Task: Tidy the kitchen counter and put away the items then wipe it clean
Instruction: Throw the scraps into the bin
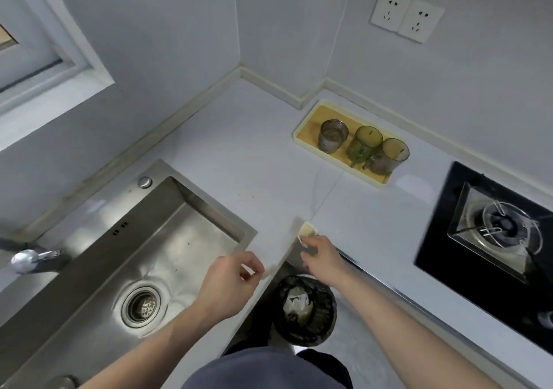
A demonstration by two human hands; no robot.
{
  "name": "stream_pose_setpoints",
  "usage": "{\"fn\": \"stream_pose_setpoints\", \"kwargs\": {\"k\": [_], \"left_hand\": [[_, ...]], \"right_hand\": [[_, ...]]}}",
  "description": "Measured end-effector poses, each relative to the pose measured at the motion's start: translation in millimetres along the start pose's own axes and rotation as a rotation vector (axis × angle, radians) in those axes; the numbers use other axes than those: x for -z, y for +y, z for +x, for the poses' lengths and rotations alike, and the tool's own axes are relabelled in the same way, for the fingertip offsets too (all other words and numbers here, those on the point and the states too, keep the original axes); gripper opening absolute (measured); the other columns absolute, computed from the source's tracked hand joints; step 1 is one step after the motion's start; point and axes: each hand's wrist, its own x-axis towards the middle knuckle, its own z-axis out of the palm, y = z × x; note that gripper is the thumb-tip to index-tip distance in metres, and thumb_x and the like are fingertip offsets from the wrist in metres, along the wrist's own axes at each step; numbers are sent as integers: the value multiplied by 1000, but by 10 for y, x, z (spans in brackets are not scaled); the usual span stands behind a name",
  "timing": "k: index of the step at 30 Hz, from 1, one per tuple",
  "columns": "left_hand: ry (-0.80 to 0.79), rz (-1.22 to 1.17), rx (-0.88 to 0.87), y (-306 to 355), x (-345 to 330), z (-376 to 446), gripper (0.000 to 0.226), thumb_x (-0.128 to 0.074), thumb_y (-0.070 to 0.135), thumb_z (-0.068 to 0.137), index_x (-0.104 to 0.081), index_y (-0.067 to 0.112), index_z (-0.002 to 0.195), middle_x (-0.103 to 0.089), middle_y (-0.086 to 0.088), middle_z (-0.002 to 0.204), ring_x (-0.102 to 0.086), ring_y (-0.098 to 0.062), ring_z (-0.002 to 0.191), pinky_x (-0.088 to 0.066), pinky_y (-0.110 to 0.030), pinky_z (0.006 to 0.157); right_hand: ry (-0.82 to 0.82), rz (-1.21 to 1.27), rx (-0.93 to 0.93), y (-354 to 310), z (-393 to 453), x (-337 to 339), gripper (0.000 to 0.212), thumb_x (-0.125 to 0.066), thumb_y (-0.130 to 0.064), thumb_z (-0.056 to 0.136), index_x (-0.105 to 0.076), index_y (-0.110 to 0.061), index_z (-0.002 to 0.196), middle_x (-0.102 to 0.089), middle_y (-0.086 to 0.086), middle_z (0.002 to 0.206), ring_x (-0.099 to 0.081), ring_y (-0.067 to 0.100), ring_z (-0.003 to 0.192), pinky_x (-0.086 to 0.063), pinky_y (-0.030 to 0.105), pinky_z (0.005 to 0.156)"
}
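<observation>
- Nearest, on the floor below the counter's inner corner, stands a black-lined waste bin [305, 309] with crumpled pale scraps inside.
- The left hand [230, 281] hovers over the counter's near edge, just right of the steel sink [167, 239]. Its thumb and forefinger are curled close together; whether that grip has hold of anything, I cannot tell, the spot being blurred.
- The right hand [318, 252] reaches over the counter's corner above the bin. Its fingertips pinch a small pale scrap [308, 229], perhaps a bit of paper or peel, at the very edge of the white counter [257, 161].
- To the left, the sink has a round drain strainer [143, 305] in its basin, and a chrome tap [33, 258] stands at its left side.
- To the right, a black glass hob [443, 239] is set in the counter, with a gas burner [499, 228] under a wire pan support.
- Farther back, a cream tray [302, 140] with a yellow floor lies near the wall, well apart from both hands. It holds three glasses in a row: a grey tumbler [332, 135], a green mug [363, 146] and a smoky mug [389, 156].
- Farthest, a double wall socket [407, 15] sits on the right wall, and a window frame [59, 68] shows at far left.
</observation>
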Motion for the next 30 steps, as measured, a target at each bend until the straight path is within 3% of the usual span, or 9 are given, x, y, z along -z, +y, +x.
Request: {"fn": "stream_pose_setpoints", "kwargs": {"k": [4,7,10,14,17,20,24,28,30], "left_hand": [[-212,126,-103,145,-577,91,10,-64,24,87,-69,32,84,-68,22,78,-66,0,76,-53,-18,71],[-289,199,-159,182,-1025,191,13,-62,25,84,-68,37,84,-70,20,84,-65,-2,83,-56,-27,80],[-347,296,-172,238,-1347,270,16,-60,27,83,-67,40,89,-72,19,95,-65,-5,93,-55,-28,84],[-467,397,-186,301,-1553,335,18,-62,25,80,-63,43,82,-72,20,103,-66,-9,101,-53,-26,89],[-451,365,-121,226,-1507,423,18,-60,28,75,-69,42,83,-73,22,97,-69,-5,96,-55,-25,90],[-416,347,-89,246,-1347,417,17,-65,26,78,-65,43,77,-68,25,81,-66,2,84,-54,-20,87],[-376,348,-81,231,-1106,364,21,-67,25,83,-63,44,76,-68,22,80,-60,5,72,-47,-11,77],[-289,264,-29,258,-928,290,16,-70,21,83,-70,37,79,-73,18,84,-64,3,69,-44,-9,64],[-259,221,-33,294,-894,252,15,-71,19,83,-73,34,81,-73,19,81,-64,3,64,-44,-11,59]], "right_hand": [[132,112,-53,493,-419,264,49,-62,-41,85,-59,-43,135,-46,-16,129,-68,21,109,-53,45,100],[194,197,-94,790,-700,378,45,-68,-39,86,-62,-40,131,-47,-11,129,-70,23,104,-55,44,93],[252,259,-119,1022,-942,439,38,-68,-47,80,-58,-54,117,-46,-11,130,-67,26,108,-53,46,99],[271,283,-171,1317,-1197,445,42,-69,-30,92,-60,-35,132,-42,-6,141,-65,26,111,-53,43,97],[241,278,-229,1440,-1348,388,45,-69,-31,92,-59,-32,136,-41,-12,140,-69,20,98,-54,35,88],[208,258,-267,1561,-1467,324,47,-67,-42,85,-58,-42,131,-43,-14,137,-68,23,105,-53,37,92],[124,180,-289,1660,-1454,217,46,-68,-25,92,-62,-18,138,-46,-2,139,-64,29,115,-46,27,91],[19,95,-339,1539,-1338,95,38,-66,-24,87,-70,-7,121,-55,9,133,-63,28,114,-53,35,95],[-41,58,-354,1405,-1287,43,40,-63,-25,87,-69,-8,123,-59,7,123,-63,28,115,-50,23,83]]}}
